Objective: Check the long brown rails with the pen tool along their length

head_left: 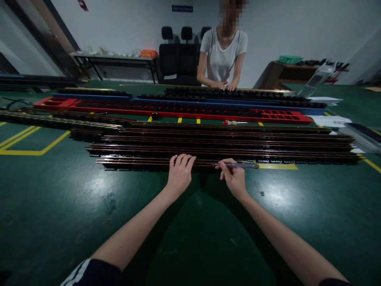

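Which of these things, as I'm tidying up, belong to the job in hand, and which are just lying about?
Seemingly in use:
pen-like tool, in the right hand
dark strips, at the left hand

Probably just lying about:
orange bin
green basket
clear bottle

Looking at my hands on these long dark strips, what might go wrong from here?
The pen-like tool in your right hand points toward your left hand, so a slip might jab those fingers.

The same slip could scratch the front strip, since the tip is so close to it.

The rows behind lie close to the front strip, so a firm push might shift them out of line.
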`<state>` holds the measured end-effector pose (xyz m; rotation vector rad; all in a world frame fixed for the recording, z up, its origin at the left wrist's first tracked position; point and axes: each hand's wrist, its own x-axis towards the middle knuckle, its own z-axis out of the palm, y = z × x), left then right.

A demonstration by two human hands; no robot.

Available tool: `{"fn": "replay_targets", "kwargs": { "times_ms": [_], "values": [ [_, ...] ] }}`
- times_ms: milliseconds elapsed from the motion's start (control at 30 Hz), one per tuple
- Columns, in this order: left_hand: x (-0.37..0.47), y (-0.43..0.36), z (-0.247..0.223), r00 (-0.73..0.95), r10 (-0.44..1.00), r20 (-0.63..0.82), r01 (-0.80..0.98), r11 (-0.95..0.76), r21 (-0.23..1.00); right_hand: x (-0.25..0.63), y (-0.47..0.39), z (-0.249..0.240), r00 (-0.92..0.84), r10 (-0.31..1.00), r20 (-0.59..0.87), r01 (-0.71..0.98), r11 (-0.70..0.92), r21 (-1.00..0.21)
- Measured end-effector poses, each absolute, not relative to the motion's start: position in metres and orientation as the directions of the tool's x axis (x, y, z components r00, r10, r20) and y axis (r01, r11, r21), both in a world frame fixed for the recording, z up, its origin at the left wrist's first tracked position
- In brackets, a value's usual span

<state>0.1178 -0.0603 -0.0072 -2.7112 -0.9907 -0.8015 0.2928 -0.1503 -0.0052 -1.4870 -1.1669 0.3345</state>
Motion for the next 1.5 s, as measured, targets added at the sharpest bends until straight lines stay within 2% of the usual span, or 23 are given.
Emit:
{"fn": "replay_targets", "kwargs": {
  "times_ms": [467,767,1500],
  "values": [
    [0.1174,-0.0603,-0.0054,0.669,0.521,0.529,0.569,-0.818,0.086,0.294,-0.1508,-0.0049,0.494,0.775,0.395,0.441,0.169,-0.882],
    [0.1177,-0.0576,-0.0072,0.669,0.532,0.519,0.597,-0.801,0.05,0.2935,-0.151,-0.004,0.497,0.772,0.395,0.44,0.167,-0.882],
    [0.1191,-0.0601,-0.0078,0.637,0.561,0.528,0.624,-0.778,0.073,0.2942,-0.1508,-0.0052,0.478,0.78,0.404,0.46,0.169,-0.872]
  ]
}}
